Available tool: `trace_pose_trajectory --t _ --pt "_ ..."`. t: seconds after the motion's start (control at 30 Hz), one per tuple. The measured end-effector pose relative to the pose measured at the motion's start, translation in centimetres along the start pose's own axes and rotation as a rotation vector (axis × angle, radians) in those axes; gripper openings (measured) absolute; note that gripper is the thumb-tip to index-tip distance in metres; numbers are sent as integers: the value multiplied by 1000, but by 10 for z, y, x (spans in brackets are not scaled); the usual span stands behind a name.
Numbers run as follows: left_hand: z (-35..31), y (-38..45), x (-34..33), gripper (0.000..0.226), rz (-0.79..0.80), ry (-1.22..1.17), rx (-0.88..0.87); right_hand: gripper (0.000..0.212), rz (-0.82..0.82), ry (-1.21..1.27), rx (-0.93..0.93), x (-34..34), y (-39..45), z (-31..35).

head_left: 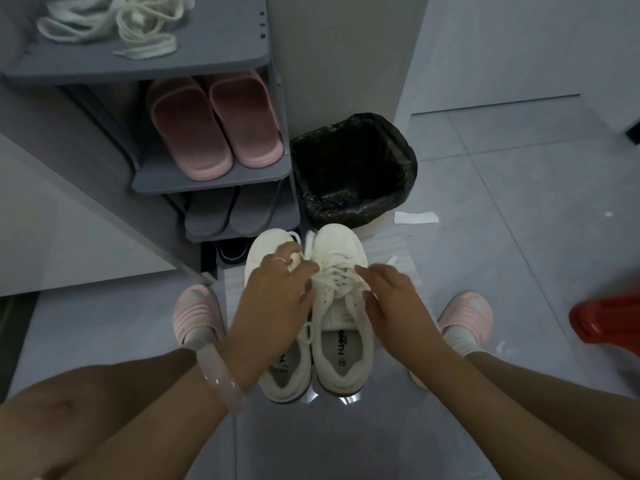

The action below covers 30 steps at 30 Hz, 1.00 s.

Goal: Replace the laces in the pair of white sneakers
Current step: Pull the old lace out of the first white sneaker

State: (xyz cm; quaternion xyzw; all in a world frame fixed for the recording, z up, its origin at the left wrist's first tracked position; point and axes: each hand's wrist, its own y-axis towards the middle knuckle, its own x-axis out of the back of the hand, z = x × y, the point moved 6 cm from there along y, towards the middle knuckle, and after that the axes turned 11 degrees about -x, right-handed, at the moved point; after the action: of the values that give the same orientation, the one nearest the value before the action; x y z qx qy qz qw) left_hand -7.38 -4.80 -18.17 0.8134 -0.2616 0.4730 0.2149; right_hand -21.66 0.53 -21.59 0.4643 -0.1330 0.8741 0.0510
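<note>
My left hand (277,299) and right hand (391,299) meet over the right sneaker (341,306), which sits on the floor beside the left sneaker (266,258) between my feet. Both hands have their fingers bent onto its lace (334,275); whether they actually pinch it I cannot tell. I judge I'm at the unlacing step. Next I must work the crossings loose, eyelet by eyelet. Farther off, the spare laces (114,26) wait on the shoe rack (214,60).

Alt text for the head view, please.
Both hands, left hand and right hand, work the white lace of the right-side white sneaker; loose white laces lie on the grey shoe rack.
</note>
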Motion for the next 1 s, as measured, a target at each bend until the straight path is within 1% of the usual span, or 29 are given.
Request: trace_pose_trajectory --t 0.03,0.1,0.13,0.2,0.27,0.37,0.43,0.5,0.63,0.7,0.77,0.87,0.93,1.0 --pt "-5 -1 -4 28 27 6 -37 33 -48 -28 20 -2 4 2" --pt "-4 -7 -20 25 154 -52 -14 21 -7 -79 8 -6 11 9" --pt "-2 -11 -28 24 228 -79 11 22 37 -65 -36 -8 13 9" --pt "0 -15 -39 25 286 -77 16 21 85 -40 -158 -11 19 6" --pt "3 -16 -43 28 266 -85 17 17 129 -22 -211 -14 19 5" --pt "6 -15 -44 34 219 -131 8 20 183 -159 -132 -18 15 12" --pt "3 -13 -44 37 210 -147 -16 19 145 -239 -102 -18 13 16" --pt "0 -11 -44 36 191 -142 -59 14 115 -292 -113 -19 12 19" --pt "-4 -10 -43 27 176 -152 -122 20 103 -338 -104 -23 15 25" --pt "-4 -11 -43 27 186 -161 -130 17 68 -298 -109 -18 19 26" --pt "-5 -12 -44 28 195 -161 -131 13 15 -201 -109 -9 22 26" --pt "-3 -13 -47 29 209 -139 -118 15 -60 -106 -65 1 25 23" --pt "-2 -13 -47 28 195 -145 -112 13 -18 -18 -175 1 27 8" --pt "-3 -13 -45 31 177 -149 -121 11 80 98 -289 -5 26 -5"
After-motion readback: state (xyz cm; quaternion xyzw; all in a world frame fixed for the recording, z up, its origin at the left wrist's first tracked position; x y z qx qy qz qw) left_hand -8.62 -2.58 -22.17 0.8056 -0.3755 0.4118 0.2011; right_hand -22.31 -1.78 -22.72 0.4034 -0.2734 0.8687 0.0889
